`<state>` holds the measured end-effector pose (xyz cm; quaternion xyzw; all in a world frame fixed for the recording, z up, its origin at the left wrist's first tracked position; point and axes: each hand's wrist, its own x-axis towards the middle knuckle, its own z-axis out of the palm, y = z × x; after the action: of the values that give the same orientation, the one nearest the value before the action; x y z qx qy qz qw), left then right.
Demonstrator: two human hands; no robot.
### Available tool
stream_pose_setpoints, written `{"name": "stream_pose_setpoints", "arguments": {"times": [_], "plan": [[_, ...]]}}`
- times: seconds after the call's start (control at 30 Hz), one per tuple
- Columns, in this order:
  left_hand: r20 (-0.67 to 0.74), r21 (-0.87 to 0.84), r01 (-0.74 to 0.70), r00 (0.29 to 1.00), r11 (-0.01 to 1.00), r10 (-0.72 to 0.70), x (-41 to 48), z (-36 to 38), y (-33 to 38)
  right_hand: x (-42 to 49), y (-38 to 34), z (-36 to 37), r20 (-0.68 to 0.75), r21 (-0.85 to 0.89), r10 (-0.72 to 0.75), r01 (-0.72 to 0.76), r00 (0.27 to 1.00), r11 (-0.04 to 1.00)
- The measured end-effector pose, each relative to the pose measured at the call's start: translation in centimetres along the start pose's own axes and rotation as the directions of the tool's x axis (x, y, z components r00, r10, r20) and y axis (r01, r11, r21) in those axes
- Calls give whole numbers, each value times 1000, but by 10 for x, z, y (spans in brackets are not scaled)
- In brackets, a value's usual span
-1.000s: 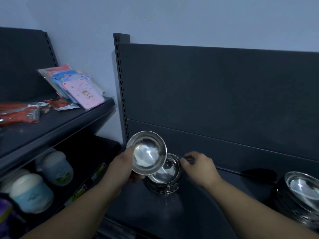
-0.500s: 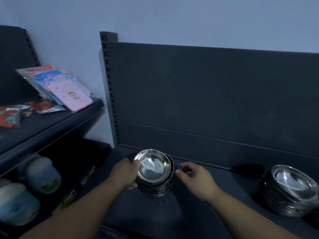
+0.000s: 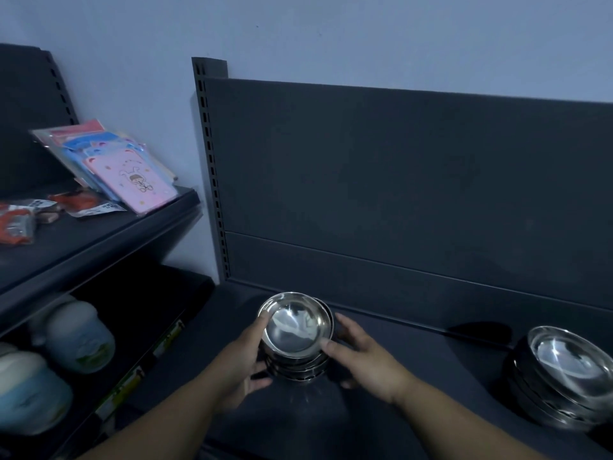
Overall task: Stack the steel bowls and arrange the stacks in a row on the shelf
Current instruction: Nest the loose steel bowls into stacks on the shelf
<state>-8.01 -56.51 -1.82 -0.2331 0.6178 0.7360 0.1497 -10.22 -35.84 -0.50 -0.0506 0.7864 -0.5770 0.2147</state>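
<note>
Fingers of both hands, left (image 3: 242, 356) and right (image 3: 365, 356), clasp one bowl stack (image 3: 295, 340); a second stack (image 3: 564, 376) stands well apart.

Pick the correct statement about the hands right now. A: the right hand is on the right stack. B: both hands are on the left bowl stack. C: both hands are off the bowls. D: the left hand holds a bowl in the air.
B: the left hand and right hand clasp opposite sides of the left stack, while the right stack stands untouched.

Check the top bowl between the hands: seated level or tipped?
Slightly tipped. The top bowl sits off-centre, a lower rim showing at its right; left hand and right hand grip the stack.
</note>
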Motion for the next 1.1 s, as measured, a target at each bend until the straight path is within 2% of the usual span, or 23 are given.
{"name": "stream_pose_setpoints", "arguments": {"times": [0.2, 0.3, 0.53, 0.63, 0.83, 0.93, 1.1], "plan": [[-9, -18, -50, 999, 999, 50, 5, 5, -11, 12, 6, 8, -5, 231, 83, -79, 997, 970], [-9, -20, -78, 997, 997, 78, 4, 9, -10, 17, 8, 6, 8, 296, 97, -96, 995, 950], [-105, -91, -107, 990, 990, 97, 4, 21, -8, 21, 16, 9, 17, 404, 126, -122, 992, 907], [-97, -71, -106, 990, 992, 99, 6, 21, -7, 18, 16, 11, -17, 380, 102, -88, 995, 921], [-39, -108, -58, 998, 992, 54, 8, 12, -7, 10, 9, 23, -190, 296, 141, -80, 972, 952], [-15, -29, -66, 998, 997, 66, 9, 7, -6, 6, 8, 32, -265, 249, 110, -42, 958, 967], [-66, 113, -88, 993, 990, 95, 9, 0, 1, 2, 14, 39, -383, 185, 88, -17, 920, 983]]}}
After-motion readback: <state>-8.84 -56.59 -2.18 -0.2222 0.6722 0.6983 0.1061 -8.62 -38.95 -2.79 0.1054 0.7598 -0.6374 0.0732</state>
